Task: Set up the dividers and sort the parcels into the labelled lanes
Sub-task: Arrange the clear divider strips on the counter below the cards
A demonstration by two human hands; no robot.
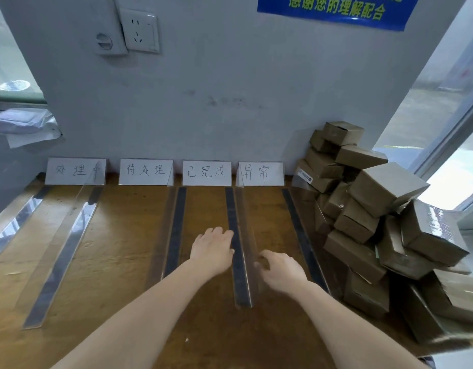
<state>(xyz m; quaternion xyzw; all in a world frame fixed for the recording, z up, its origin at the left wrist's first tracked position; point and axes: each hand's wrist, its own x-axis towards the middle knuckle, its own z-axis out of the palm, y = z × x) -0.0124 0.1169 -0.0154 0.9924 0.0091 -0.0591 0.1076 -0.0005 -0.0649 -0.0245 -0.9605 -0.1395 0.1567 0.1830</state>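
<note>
Head view, left fingers [219, 233] flat on divider [241, 288], right fingers [265, 258] curled (grip unclear), parcels [384, 187] heaped right

A wooden table [123, 262] bears clear dividers [174, 235], four label cards [206, 173] and a heap of brown parcels [384, 190].

We record a single view, taken from head height at the near edge of the wooden table [118, 262] and facing forward and down. Both forearms enter from the bottom edge, and the left hand [212, 249] and right hand [280, 270] sit close to the lens on either side of the clear divider [240, 286]. The wide-angle lens bows the wall [230, 89] behind the table, placing the label cards [206, 173] at mid-height, the socket [140, 30] near the top and the parcel pile [376, 209] at the right margin.
</note>
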